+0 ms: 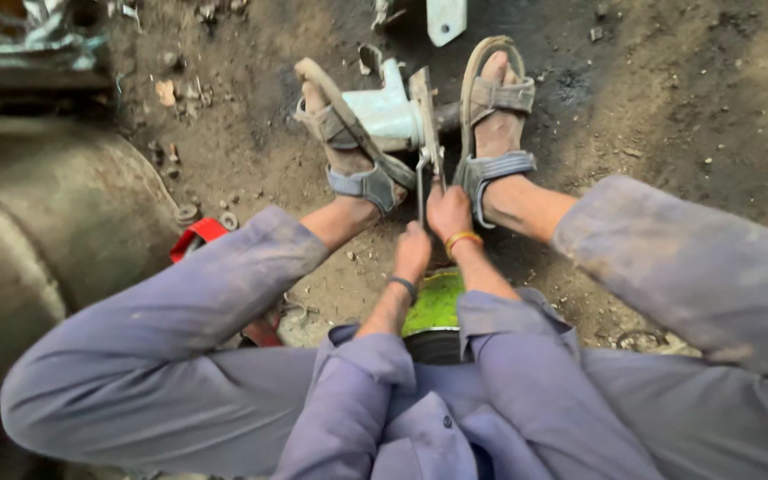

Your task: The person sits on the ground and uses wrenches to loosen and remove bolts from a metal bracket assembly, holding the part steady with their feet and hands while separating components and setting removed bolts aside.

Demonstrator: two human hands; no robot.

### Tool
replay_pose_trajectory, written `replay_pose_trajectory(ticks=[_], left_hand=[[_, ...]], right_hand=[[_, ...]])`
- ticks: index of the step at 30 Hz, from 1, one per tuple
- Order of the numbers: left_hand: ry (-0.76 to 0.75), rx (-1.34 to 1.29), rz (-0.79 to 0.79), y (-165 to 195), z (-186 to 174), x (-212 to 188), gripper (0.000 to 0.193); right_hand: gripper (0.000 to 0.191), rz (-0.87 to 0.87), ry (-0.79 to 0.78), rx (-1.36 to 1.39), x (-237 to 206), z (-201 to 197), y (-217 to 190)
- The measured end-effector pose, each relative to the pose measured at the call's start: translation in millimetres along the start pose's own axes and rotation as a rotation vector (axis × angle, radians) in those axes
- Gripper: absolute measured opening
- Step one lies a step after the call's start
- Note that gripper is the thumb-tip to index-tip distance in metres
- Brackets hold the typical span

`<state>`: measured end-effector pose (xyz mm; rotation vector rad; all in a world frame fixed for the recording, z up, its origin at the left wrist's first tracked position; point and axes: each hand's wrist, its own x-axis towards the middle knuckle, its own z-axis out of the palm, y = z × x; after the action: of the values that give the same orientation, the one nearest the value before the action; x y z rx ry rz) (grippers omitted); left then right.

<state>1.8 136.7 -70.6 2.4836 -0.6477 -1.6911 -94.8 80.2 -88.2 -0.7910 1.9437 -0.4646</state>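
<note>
Two hands (433, 233), two sandals (491, 116), one pale-blue metal part (388, 111), one wristband (460, 238).

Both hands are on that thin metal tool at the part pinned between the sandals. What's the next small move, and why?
Probably a short, steady pull on the metal tool: the left hand and right hand both grip it, and both sandalled feet brace the pale metal part.

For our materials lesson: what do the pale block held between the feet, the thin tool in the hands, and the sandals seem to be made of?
Pale block: probably painted cast metal, with a chipped pale blue-green coat. Thin tool, gripped by both the left hand and the right hand: likely bare steel, grey and dull. Sandals: apparently fabric straps on rubbery soles, dusty.
</note>
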Motion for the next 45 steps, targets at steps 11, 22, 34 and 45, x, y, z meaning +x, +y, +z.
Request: replay_pose_trajectory(ticks=[11,22,34,45], left_hand=[[-0.359,-0.273,-0.063,14.3,-17.8,4.4,0.069],[-0.241,0.002,-0.021,36.6,-9.8,1.8,0.102],[-0.134,0.133,0.302,54.0,-71.5,28.3,0.062],[0.108,0.084,0.111,45.2,-10.8,0.8,0.071]], right_hand=[[0.064,0.11,-0.099,-0.094,3.6,-18.5,-9.5],[0.066,0.017,-0.134,-0.086,5.0,-28.7,-8.1],[0.064,0.158,-0.308,0.046,3.0,-40.6,-14.3],[0.03,-0.255,-0.261,-0.362,41.5,-118.2,-35.2]])
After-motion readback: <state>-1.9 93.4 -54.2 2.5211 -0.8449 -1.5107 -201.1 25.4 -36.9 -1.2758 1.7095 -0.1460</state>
